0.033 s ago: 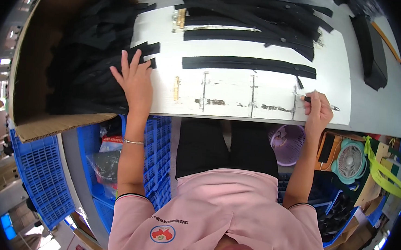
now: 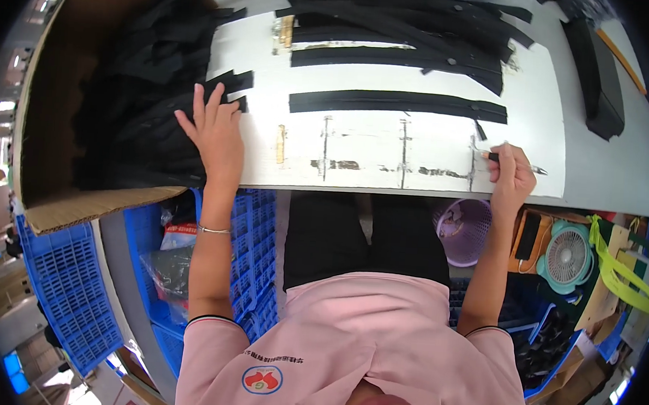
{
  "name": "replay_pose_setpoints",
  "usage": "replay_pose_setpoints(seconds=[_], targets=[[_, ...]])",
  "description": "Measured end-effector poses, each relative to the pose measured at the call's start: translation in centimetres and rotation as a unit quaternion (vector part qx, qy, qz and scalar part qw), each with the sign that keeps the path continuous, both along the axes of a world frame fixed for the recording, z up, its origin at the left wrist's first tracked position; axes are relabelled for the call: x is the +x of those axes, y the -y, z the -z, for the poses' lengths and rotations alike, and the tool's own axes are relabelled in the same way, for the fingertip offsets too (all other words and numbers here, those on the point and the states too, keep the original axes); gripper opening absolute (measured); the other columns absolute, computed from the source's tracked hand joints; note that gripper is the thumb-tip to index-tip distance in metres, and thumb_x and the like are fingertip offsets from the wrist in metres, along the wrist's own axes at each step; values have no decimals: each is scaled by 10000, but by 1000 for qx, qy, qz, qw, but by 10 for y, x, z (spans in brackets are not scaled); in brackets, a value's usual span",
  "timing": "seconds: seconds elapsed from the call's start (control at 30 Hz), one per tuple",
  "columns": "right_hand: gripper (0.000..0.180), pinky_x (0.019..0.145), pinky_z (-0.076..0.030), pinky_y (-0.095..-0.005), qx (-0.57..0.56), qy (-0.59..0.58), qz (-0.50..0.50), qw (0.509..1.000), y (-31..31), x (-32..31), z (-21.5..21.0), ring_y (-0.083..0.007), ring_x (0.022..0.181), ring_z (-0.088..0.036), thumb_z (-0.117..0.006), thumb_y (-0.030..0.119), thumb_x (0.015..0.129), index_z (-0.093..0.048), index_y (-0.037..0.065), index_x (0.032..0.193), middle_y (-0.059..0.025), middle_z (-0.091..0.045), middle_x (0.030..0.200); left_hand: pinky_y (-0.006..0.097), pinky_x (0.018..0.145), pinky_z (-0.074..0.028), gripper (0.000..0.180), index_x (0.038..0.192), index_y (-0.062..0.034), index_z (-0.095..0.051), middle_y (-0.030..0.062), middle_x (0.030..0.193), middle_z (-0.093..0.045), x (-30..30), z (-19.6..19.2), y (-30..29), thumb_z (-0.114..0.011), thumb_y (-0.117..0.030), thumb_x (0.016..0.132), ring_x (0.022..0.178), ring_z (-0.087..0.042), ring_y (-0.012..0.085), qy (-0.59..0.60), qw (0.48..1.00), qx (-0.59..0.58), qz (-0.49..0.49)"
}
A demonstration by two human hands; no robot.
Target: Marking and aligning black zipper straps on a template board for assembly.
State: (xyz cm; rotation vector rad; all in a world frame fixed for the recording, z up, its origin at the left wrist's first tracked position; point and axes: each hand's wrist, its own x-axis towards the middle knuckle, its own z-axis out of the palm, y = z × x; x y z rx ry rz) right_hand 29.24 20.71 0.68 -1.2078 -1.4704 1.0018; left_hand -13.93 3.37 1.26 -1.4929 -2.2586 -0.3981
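My left hand [image 2: 220, 136] rests with its fingers spread on the near right edge of a heap of black fabric strips [image 2: 150, 115] in a cardboard box. Between the fingers of my right hand [image 2: 513, 174] is a pen [image 2: 540, 171], held over the right part of a white board [image 2: 373, 149] that bears dark marked lines. Just beyond those lines a black zipper [image 2: 399, 104] lies straight across the board, its pull hanging toward me at the right end. More black zippers [image 2: 397, 27] are piled crosswise at the board's far side.
The cardboard box [image 2: 54, 93] stands at the left of the table. A long black block [image 2: 595, 82] lies at the far right. Below the table edge are blue crates [image 2: 70, 290], a purple basket [image 2: 461, 246] and a small turquoise fan [image 2: 567, 257].
The whole view has shifted very slightly. Both hands, the pen and the zippers keep their places.
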Motion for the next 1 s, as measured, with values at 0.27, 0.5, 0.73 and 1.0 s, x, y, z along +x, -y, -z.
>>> replay_pose_setpoints(seconds=[0.27, 0.5, 0.73, 1.0], targets=[[182, 534, -384, -191, 13, -34, -17, 999, -1, -2, 1, -21, 584, -523, -672, 151, 1026, -764, 8, 959, 7, -649, 698, 623, 1248, -61, 60, 987, -91, -673, 58, 1376, -632, -6, -2, -6, -621, -109, 1011, 1460, -437, 285, -25, 1000, 5, 18], [161, 533, -385, -198, 15, -31, -13, 999, -2, 4, 3, -25, 593, -518, -657, 138, 1037, -767, 20, 1034, 1, -644, 708, 615, 1246, -112, 105, 925, -134, -660, 47, 1354, -623, 92, -6, -18, -600, -119, 1010, 1442, -464, 296, 34, 993, 26, 112], [224, 659, -516, -240, 72, 62, -23, 995, 14, -19, -11, -107, 793, -692, -633, 72, 1020, -743, 30, 1211, -62, -761, 890, 599, 1237, -225, 125, 1085, -70, -670, 128, 1341, -667, 207, 10, -42, -671, -31, 967, 1312, -611, 303, 286, 929, 74, 221], [355, 979, -501, -432, 283, 236, -174, 913, 75, -69, -17, -285, 1181, -681, -772, 63, 869, -715, 85, 1219, -108, -735, 1227, 578, 1238, -253, 270, 1222, -33, -680, 166, 1400, -625, 199, -3, -32, -651, 16, 958, 1404, -526, 354, 358, 902, 105, 218]])
